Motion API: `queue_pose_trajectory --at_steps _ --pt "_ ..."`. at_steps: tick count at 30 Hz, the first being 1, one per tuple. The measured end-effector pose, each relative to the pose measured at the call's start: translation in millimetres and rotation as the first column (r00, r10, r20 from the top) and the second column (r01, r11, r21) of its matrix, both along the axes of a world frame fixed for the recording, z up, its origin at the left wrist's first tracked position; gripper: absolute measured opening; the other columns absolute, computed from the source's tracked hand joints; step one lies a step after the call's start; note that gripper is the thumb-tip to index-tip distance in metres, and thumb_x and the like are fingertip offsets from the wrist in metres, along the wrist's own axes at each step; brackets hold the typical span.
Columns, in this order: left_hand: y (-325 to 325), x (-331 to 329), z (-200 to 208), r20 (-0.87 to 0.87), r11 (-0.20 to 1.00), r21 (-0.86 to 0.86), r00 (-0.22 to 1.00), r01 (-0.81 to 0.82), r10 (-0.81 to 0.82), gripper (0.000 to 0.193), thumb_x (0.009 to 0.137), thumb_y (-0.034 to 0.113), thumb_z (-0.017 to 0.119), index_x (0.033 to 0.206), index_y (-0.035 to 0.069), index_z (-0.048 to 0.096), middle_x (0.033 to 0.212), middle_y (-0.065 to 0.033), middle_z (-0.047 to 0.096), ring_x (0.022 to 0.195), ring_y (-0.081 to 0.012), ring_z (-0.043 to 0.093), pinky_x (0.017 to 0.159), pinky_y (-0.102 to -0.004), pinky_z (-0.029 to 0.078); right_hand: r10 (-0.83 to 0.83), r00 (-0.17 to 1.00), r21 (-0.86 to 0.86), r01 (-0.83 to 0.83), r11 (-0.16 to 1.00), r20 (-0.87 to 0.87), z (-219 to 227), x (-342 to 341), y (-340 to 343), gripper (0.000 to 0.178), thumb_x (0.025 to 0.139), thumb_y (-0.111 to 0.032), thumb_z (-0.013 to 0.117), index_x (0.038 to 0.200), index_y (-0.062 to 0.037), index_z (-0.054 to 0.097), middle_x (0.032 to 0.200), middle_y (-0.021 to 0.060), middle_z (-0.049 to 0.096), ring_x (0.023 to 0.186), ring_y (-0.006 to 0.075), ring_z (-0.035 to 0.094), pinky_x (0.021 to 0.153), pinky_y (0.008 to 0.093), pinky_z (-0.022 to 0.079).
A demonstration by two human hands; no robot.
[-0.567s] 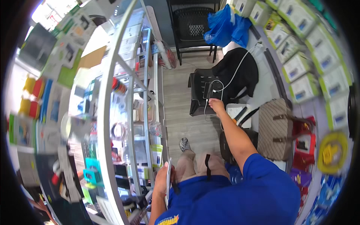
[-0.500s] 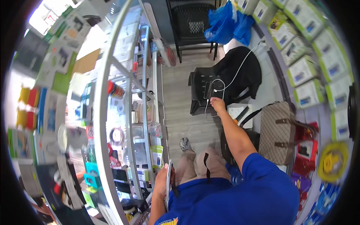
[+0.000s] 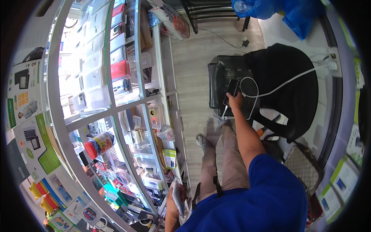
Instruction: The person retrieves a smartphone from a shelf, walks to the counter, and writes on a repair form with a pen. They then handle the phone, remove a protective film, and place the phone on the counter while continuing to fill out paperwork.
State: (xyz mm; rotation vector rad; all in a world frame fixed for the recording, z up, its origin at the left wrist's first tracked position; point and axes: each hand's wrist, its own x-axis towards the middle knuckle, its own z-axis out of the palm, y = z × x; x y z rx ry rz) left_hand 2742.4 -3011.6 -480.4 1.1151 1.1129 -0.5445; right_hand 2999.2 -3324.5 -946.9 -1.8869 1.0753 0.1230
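Observation:
My right hand (image 3: 236,102) reaches forward to the black chair seat (image 3: 220,69), its fingers closed round the lower end of a black phone (image 3: 233,86). A white cable (image 3: 250,81) loops beside the phone, and a white lead (image 3: 225,111) shows below its lower end. Close to the glass shelves, my left hand (image 3: 172,201) is wrapped round a thin, flat, light-grey object (image 3: 179,198), seen nearly edge-on, so its kind is unclear. Black cloth (image 3: 286,92) hangs over the chair's right side.
Glass shelves (image 3: 106,102) packed with boxes and accessories line my left, with a red-lidded jar (image 3: 99,145) among them. A checked bag (image 3: 303,164) stands at my right. Blue plastic bags (image 3: 299,17) and another black chair (image 3: 210,11) are ahead. A wall socket (image 3: 331,62) feeds the cable.
My view has moved closer to the chair. My right hand has shifted further up over the phone's lower end. My left hand keeps hold of the flat object.

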Motion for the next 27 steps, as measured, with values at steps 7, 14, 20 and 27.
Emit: queue_pose_trajectory --at_steps 7,14,20,27 --pt "-31.7 60.7 7.1 -0.067 0.99 0.006 0.988 0.14 -0.139 0.052 0.113 0.054 0.046 0.096 0.008 0.064 0.068 0.0018 0.049 0.057 -0.0109 0.043 0.052 -0.0274 0.032 -0.174 0.976 0.84 -0.014 0.542 0.129 33.5 16.3 -30.4 0.054 0.083 -0.002 0.065 0.136 -0.0067 0.056 0.127 0.0201 0.072 0.111 0.0324 0.071 0.095 0.0443 0.058" --pt "-30.4 61.8 -3.1 -0.084 0.995 -0.083 0.995 0.051 -0.058 0.049 0.113 0.052 0.049 0.104 0.008 0.067 0.075 0.0013 0.055 0.059 -0.0105 0.046 0.053 -0.0264 0.034 -0.309 0.948 0.997 0.076 -0.017 -0.078 68.5 30.6 -44.7 0.067 0.107 -0.057 0.05 0.147 -0.0033 0.056 0.132 0.0196 0.07 0.121 0.0388 0.068 0.102 0.0542 0.058" --pt "-41.4 72.5 2.6 -0.1 0.986 0.0 0.981 0.165 -0.165 0.05 0.113 0.053 0.047 0.103 0.009 0.066 0.074 0.0018 0.055 0.059 -0.0094 0.046 0.053 -0.0248 0.033 -0.337 0.941 0.992 0.032 0.118 0.01 50.0 32.3 -43.0 0.082 0.105 -0.074 0.041 0.142 -0.0033 0.061 0.125 0.0182 0.072 0.104 0.034 0.073 0.091 0.0485 0.062" --pt "-46.0 74.4 2.4 -0.102 0.981 0.006 0.976 0.194 -0.193 0.049 0.114 0.053 0.046 0.098 0.01 0.064 0.07 0.0036 0.052 0.058 -0.0082 0.044 0.053 -0.0249 0.031 -0.313 0.95 0.98 0.053 0.193 0.01 50.6 26.0 -49.5 0.094 0.101 -0.083 0.034 0.143 -0.0041 0.061 0.126 0.017 0.072 0.108 0.0337 0.074 0.089 0.0463 0.063"
